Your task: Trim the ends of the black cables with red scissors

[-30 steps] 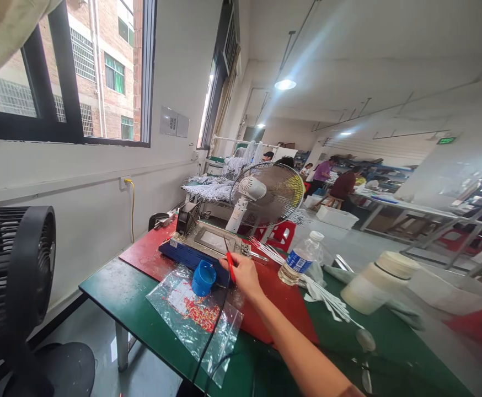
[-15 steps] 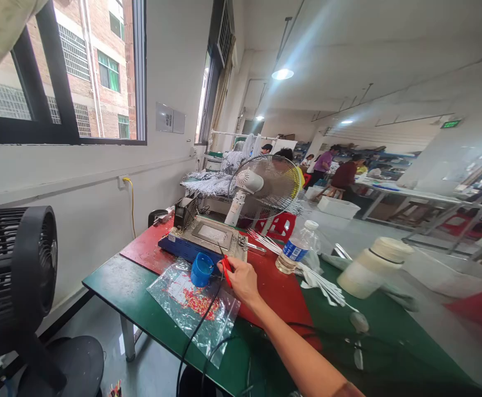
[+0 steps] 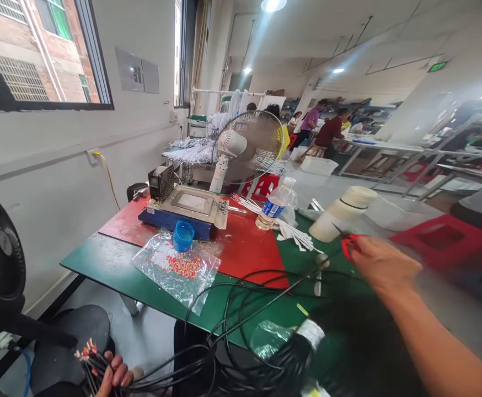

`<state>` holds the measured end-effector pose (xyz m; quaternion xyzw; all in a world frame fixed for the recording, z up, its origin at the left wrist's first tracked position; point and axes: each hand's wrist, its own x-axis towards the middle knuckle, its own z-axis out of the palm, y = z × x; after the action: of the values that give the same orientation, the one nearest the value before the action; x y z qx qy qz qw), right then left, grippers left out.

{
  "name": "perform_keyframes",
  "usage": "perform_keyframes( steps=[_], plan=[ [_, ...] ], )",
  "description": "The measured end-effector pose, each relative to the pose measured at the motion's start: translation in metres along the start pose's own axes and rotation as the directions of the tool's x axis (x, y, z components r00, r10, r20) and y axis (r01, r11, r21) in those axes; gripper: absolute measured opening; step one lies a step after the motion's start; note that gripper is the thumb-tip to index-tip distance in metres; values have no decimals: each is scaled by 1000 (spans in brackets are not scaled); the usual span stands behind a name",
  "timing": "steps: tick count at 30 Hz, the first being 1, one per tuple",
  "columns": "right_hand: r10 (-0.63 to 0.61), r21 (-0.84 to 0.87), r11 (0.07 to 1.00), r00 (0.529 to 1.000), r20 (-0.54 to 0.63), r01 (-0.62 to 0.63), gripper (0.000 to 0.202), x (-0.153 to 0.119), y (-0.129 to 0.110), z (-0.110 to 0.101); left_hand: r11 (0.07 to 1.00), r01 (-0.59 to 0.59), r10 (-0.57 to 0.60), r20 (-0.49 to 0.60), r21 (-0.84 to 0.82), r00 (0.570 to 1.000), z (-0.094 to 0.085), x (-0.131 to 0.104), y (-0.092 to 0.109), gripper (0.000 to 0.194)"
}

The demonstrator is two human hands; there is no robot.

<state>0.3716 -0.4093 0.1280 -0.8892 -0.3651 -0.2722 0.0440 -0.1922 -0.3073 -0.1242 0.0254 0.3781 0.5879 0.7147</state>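
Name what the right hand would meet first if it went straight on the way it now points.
Probably the cream bottle, towards which the red-handled scissors in the right hand point; how far beyond their tips it stands is unclear.

The green table (image 3: 100,266) bears a red mat (image 3: 251,251), a clear bag (image 3: 189,284), black cables (image 3: 288,355) and a cream bottle (image 3: 331,219).

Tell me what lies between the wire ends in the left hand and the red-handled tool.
In the head view, black cables loop over the green table there, and what looks like a spoon lies nearer the red-handled tool.
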Motion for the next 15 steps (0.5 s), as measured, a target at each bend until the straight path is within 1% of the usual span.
perform_keyframes(
  steps=[1, 2, 3, 5, 6, 7, 8, 9, 10, 12, 14, 15],
  plan=[
    [21, -45, 999, 996, 92, -17, 18, -3, 10, 2, 1000, 3, -3, 19, -3, 1000, 5, -5, -1, 51],
    [35, -69, 997, 979, 201, -22, 18, -7, 16, 3, 1000, 13, -13, 39, -1, 999, 11, -12, -1, 43],
    [48, -78, 997, 947, 317, -24, 18, -11, 19, 4, 1000, 25, -26, 59, 4, 998, 18, -20, 0, 32],
    [73, -80, 996, 847, 527, -36, 18, -18, 19, 4, 999, 40, -42, 103, 18, 994, 34, -38, 6, 15],
    [84, -85, 996, 799, 595, -41, 18, -21, 17, 3, 999, 41, -43, 112, 28, 993, 42, -48, 9, 12],
    [91, -94, 995, 770, 632, -41, 18, -22, 12, 1, 998, 37, -42, 118, 41, 992, 51, -57, 13, 12],
    [95, -105, 994, 762, 641, -35, 19, -23, 7, -3, 998, 29, -36, 125, 62, 991, 60, -67, 17, 14],
    [96, -117, 993, 774, 626, -29, 20, -24, 0, -8, 995, 7, -21, 136, 101, 990, 70, -77, 20, 19],
    [92, -121, 992, 797, 597, -24, 22, -24, -9, -15, 989, -20, -2, 142, 149, 990, 80, -86, 23, 25],
    [50, -70, 997, 864, 502, -16, 29, -27, -34, -32, 966, -65, 36, 121, 250, 992, 98, -102, 24, 35],
    [-55, 115, 993, 917, 395, 9, 28, -34, -67, -48, 938, -79, 54, 84, 339, 995, 113, -114, 22, 41],
    [-159, 284, 957, 928, 336, 61, 27, -40, -87, -55, 921, -79, 52, 80, 380, 995, 119, -119, 20, 41]
  ],
)
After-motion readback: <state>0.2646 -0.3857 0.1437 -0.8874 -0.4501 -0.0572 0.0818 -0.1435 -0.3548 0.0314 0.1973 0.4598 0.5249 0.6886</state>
